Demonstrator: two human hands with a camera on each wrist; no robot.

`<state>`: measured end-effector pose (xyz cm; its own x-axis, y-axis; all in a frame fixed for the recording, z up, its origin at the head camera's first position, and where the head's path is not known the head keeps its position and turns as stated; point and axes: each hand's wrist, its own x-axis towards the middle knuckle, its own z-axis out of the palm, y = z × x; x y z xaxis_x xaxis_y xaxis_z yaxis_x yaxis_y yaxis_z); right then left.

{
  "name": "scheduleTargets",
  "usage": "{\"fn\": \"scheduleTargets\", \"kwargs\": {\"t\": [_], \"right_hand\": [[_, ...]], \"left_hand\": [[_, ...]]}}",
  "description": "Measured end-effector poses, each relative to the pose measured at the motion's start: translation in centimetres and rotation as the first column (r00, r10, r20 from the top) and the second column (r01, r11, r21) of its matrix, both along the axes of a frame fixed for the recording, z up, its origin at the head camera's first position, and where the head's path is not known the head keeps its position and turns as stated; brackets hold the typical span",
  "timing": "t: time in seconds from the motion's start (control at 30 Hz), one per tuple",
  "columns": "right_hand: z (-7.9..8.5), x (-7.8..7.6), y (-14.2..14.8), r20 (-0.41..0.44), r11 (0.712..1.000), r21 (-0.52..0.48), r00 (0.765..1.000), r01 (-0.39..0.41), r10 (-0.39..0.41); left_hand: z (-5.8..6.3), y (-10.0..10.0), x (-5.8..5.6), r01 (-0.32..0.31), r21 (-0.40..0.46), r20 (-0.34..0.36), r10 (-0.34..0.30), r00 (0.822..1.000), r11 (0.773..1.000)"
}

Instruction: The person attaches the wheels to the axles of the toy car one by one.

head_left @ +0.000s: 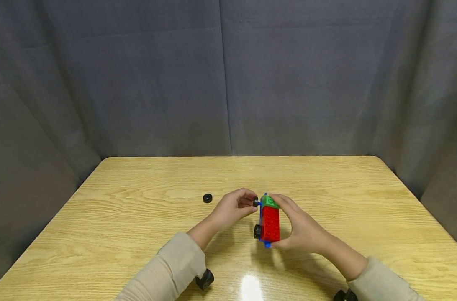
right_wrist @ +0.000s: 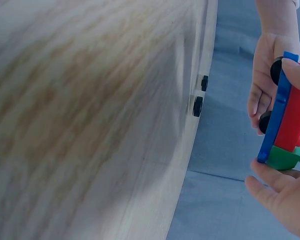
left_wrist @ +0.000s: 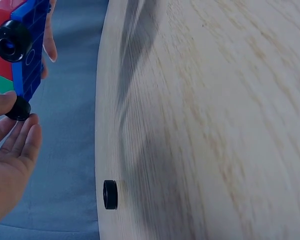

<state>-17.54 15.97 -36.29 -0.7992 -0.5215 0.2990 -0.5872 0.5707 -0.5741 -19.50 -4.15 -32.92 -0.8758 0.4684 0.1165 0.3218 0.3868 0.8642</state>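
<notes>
A toy car of building bricks is held above the table, with a red brick, a green sloped brick at its far end and a blue base. My right hand grips it by its two ends, thumb at the near end and fingers at the green one. Between thumb and fingers, my left hand pinches a black wheel at the base's side by the green end. Another black wheel sits on the same side, nearer me.
A loose black wheel lies on the wooden table, left of and beyond my left hand. Grey curtains hang behind and at both sides. A black wrist camera shows at the left sleeve.
</notes>
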Motion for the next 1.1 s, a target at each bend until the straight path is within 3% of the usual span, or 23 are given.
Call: {"fn": "scheduleTargets", "kwargs": {"t": [0.3,0.53,0.73,1.1], "right_hand": [[0.1,0.4,0.1,0.001,0.995,0.06,0.997,0.074,-0.075],[0.3,0.3,0.0,-0.01,0.993,0.073,0.995,0.098,-0.097],[0.6,0.2,-0.1,0.019,0.996,0.057,0.997,0.069,-0.07],[0.6,0.1,-0.5,0.164,0.999,-0.052,0.986,-0.005,0.014]], "left_hand": [[-0.4,0.0,-0.3,0.009,0.013,-0.005,-0.009,1.0,1.0],[-3.0,0.0,-2.3,0.011,0.02,-0.007,-0.011,1.0,1.0],[-3.5,0.1,-2.7,0.022,0.029,-0.027,-0.021,0.999,0.999],[-3.5,0.0,-2.5,0.013,0.02,-0.043,-0.012,0.999,1.0]]}}
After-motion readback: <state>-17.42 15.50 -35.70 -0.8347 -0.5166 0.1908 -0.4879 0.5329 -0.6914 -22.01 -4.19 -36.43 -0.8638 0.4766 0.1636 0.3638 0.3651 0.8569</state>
